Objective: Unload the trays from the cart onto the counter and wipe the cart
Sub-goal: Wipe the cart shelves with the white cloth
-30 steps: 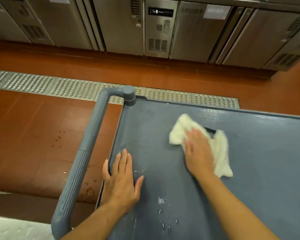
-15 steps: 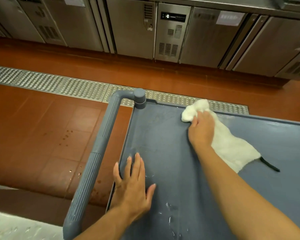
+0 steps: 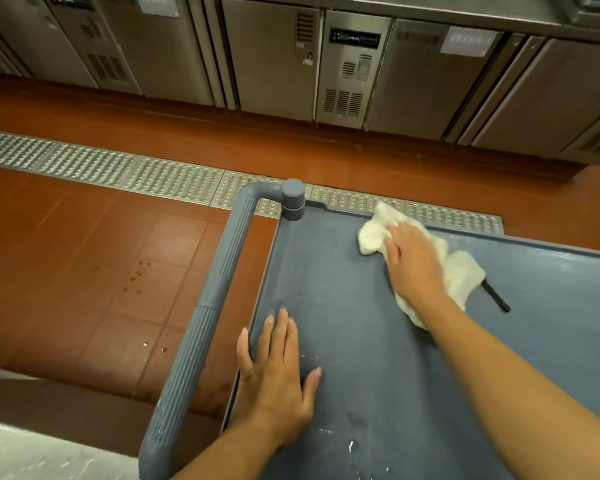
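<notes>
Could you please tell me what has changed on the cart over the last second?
The right hand has pushed the white cloth from mid-shelf out to the far edge of the cart, near the corner post. The left hand stays flat near the handle; the white specks remain unwiped.

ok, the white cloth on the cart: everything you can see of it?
The white cloth is a crumpled, soft-looking rag lying flat on the grey cart top, near its far edge. The right hand presses on its middle with flat fingers, hiding part of it. A thin black strap sticks out from its right end. Whether it is wet cannot be told.
</notes>
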